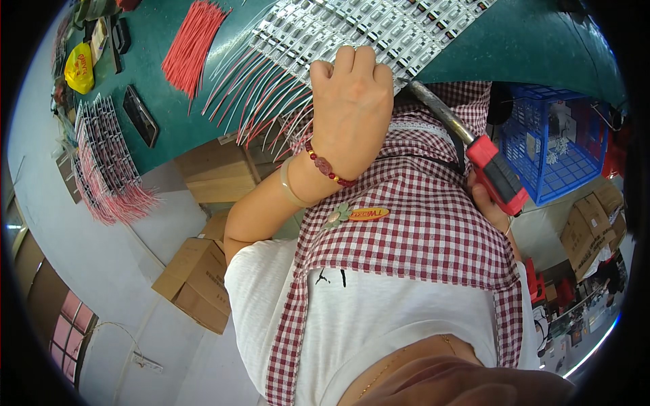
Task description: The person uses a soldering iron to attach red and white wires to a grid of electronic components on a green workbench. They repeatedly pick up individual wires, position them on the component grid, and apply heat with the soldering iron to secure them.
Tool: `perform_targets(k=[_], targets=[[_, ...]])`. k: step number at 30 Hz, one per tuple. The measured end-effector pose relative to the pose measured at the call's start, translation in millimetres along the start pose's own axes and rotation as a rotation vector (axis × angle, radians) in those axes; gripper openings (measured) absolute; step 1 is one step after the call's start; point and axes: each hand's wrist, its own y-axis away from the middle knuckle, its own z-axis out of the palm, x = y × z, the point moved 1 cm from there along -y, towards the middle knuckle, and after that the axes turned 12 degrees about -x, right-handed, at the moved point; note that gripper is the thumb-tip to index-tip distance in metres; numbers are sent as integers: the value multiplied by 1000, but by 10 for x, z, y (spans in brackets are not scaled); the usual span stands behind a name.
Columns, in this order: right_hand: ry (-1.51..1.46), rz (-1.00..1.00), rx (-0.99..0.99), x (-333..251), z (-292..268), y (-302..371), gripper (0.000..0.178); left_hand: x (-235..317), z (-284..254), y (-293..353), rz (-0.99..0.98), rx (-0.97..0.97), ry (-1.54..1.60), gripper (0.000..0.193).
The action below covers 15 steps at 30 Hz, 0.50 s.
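Observation:
My left hand [353,105] is closed, its curled fingers on the near edge of a silver-white panel [325,47] made of many small rectangular parts in rows. What the fingertips pinch, if anything, is hidden under the hand. Thin red and white wires [254,101] fan out from the panel's left edge. A soldering iron [497,174] with a red and black handle slants up to the panel's near right corner; its tip is out of clear sight. Partly behind that handle, my right hand [489,203] is wrapped round it.
On the green table [159,30] lie a bundle of red wires [195,47], a dark phone [141,116] and a yellow bag [79,68]. Wired panels [105,155] are stacked at the left edge. A blue crate [542,155] stands right; cardboard boxes [196,277] sit below.

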Motion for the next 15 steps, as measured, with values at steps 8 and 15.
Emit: perform_targets(k=[8, 15], targets=[[-176, 60, -2, 109, -48, 92, 27, 5, 0, 10, -11, -5, 2, 7], [-243, 52, -17, 135, -49, 66, 31, -65, -93, 68, -71, 59, 78, 14]])
